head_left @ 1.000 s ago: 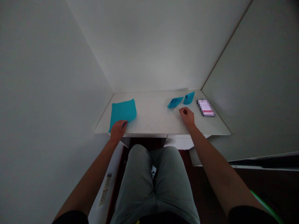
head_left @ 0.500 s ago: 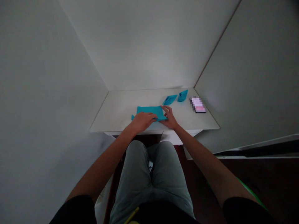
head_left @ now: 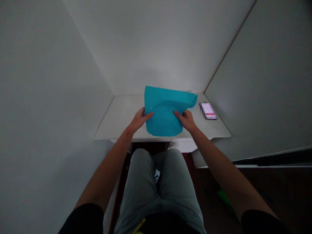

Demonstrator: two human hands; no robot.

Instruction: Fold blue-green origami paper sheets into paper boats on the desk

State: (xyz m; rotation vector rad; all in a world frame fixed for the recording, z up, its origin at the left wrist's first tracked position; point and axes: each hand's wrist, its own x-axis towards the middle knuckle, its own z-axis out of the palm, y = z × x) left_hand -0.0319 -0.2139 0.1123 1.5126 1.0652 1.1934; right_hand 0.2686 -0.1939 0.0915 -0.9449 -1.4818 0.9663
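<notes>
A sheet of blue paper (head_left: pixel 165 112) is held up above the white table (head_left: pixel 109 125), spread wide with a crease across its upper part and a bent corner at the upper right. My left hand (head_left: pixel 140 118) grips its left edge, thumb on the near face and fingers behind. On the right side, my right hand (head_left: pixel 185 119) pinches the sheet the same way, its thumb pressed on the front. The fingers behind the paper are mostly hidden. The folded blue paper pieces at the back of the table are covered by the sheet.
A phone (head_left: pixel 209 111) with a blurred screen lies at the table's right side. White walls (head_left: pixel 156 48) enclose the table at the back and both sides. Below the front edge is a white drawer (head_left: pixel 182 145), close to my knees.
The blue paper lay partly folded on the table under both hands. Now it is opened out and lifted, with my hands moved apart to its two sides.
</notes>
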